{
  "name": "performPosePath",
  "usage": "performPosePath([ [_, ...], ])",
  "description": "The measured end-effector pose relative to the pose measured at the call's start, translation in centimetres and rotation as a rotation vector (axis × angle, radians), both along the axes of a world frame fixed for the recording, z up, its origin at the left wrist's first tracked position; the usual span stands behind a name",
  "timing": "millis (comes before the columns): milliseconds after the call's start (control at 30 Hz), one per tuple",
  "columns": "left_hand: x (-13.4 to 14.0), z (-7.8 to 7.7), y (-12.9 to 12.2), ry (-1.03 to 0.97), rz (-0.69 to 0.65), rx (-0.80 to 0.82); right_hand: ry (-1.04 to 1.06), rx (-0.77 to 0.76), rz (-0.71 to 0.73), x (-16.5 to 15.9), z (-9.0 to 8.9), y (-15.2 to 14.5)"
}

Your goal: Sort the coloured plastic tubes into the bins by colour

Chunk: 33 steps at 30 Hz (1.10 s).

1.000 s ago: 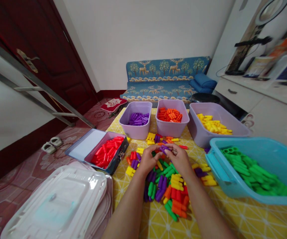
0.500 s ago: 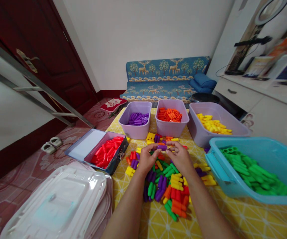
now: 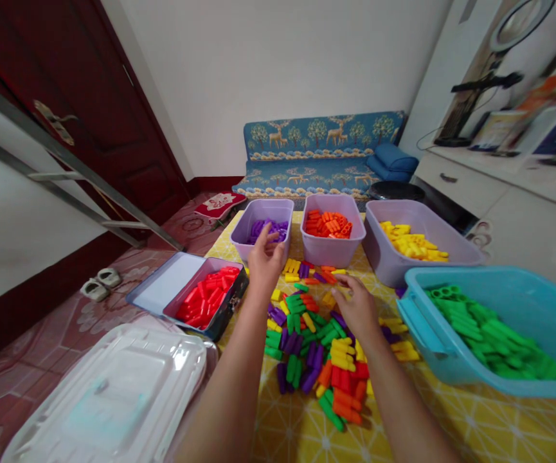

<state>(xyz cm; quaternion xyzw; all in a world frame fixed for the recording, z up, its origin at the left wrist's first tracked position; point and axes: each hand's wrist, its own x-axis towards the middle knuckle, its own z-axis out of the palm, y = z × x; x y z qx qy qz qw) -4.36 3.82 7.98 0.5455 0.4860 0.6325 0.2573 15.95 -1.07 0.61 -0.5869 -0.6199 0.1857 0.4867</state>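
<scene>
My left hand [image 3: 265, 258] is over the front of the lilac bin [image 3: 261, 252] that contains purple plastic pieces [image 3: 278, 229]. Its fingers are apart, with nothing seen between them. Further right, my right hand [image 3: 355, 305] is above the mixed pile, thumb and fingers parted. Its fingertips are close to an orange plastic piece [image 3: 327, 276]; whether they touch it I cannot tell. Below and between my arms lie short tube-like pieces, some joined in clusters: green pieces [image 3: 294, 321], purple pieces [image 3: 312, 366], yellow pieces [image 3: 342, 353] and orange pieces [image 3: 347, 404].
Lilac bins with orange pieces [image 3: 328, 224] and yellow pieces [image 3: 413, 242] stand along the back. A turquoise bin [image 3: 425, 328] of green pieces is at right. Leftward are an open tin case [image 3: 229, 315] of red pieces and stacked lids [image 3: 114, 386].
My hands have parted. The left has moved forward and left to the purple bin, and the purple piece held between both hands is no longer seen there. The right has shifted slightly right and down.
</scene>
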Motion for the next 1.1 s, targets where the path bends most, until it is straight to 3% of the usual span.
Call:
performPosePath([
  [67, 0.7, -1.9, -1.6, 0.100, -0.138, -0.034, -0.134, 0.030, -0.022, 0.7, -0.4, 0.1],
  [167, 1.5, -4.8, -3.8, 0.369, -0.357, -0.149, -0.292, -0.076, -0.042, 1.3, -0.8, -0.1],
  [300, 1.8, -7.1, -4.7, 0.699, -0.479, -0.112, -0.382, -0.273, 0.017, 0.6, -0.9, -0.6],
  [500, 2.5, -8.1, -4.1, 0.614, -0.334, -0.102, -0.014, -0.296, 0.254, -2.4, -1.3, -0.9],
  [600, 2.7, -8.3, -4.1, 0.540, -0.261, -0.125, 0.106, -0.270, 0.308, -3.1, -1.4, -1.0],
  [733, 2.7, -8.5, -4.0, 0.517, -0.215, -0.123, -0.086, -0.092, 0.291, -2.7, -1.6, -0.8],
  [833, 2.8, -8.6, -3.8, 0.524, -0.228, -0.114, -0.210, -0.115, 0.275, -2.3, -1.9, -0.7],
  [967, 2.8, -8.8, -3.8, 0.519, -0.268, -0.103, -0.208, -0.155, 0.222, -2.2, -2.0, -0.5],
  [1100, 2.7, -8.8, -3.8, 0.527, -0.266, -0.105, -0.257, -0.016, 0.125, -1.5, -1.1, -0.5],
])
